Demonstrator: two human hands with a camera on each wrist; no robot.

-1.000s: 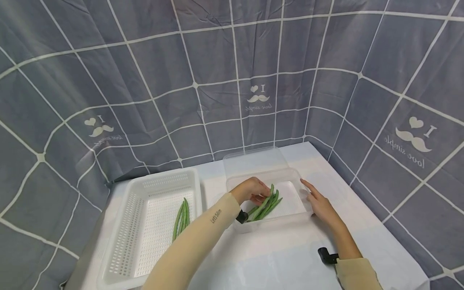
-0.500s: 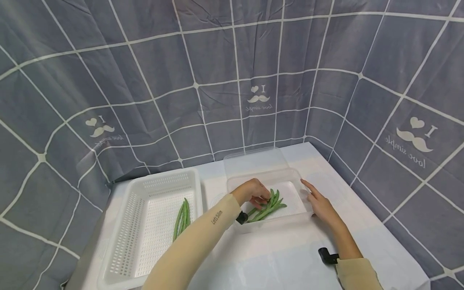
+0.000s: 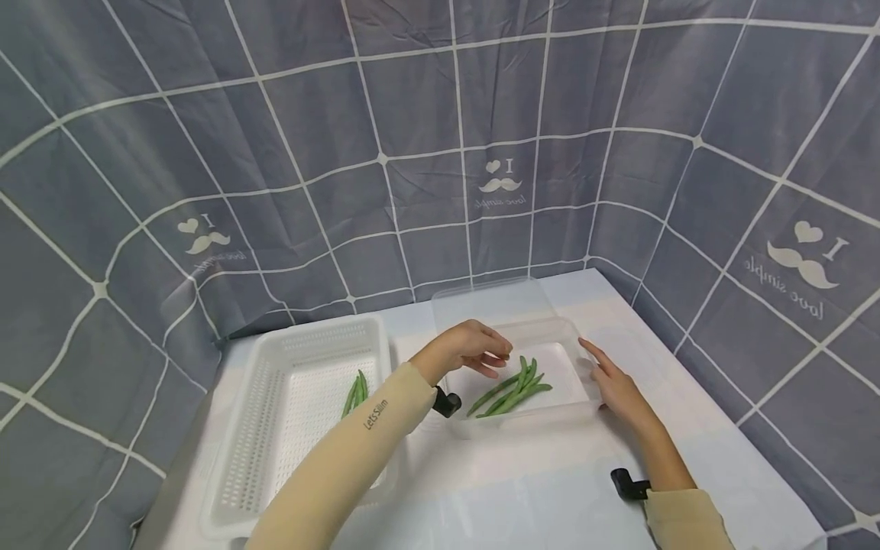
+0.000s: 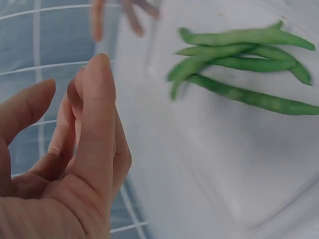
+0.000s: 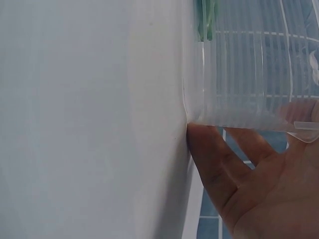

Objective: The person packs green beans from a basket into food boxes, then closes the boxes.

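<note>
Several green beans (image 3: pixel 516 387) lie loosely crossed on the floor of a clear plastic container (image 3: pixel 558 367). My left hand (image 3: pixel 477 347) hovers over the container's left part, just above and left of the beans. In the left wrist view its fingers are bent a little, the thumb stands apart, and nothing is between them. My right hand (image 3: pixel 619 389) touches the container's right side, one finger up at the rim. In the right wrist view the thumb and fingers (image 5: pixel 209 154) rest against the ribbed wall, not wrapped round it.
A white perforated basket (image 3: pixel 237 428) stands to the left with more green beans (image 3: pixel 356 393), partly hidden by the left sleeve. A clear lid (image 3: pixel 488 299) lies behind the container. A grey checked curtain (image 3: pixel 426 183) encloses the white table (image 3: pixel 522 489) at back and sides.
My left hand has let go of the green beans and risen slightly up and left. The beans now lie spread in the container. The right hand has stayed at the container's side.
</note>
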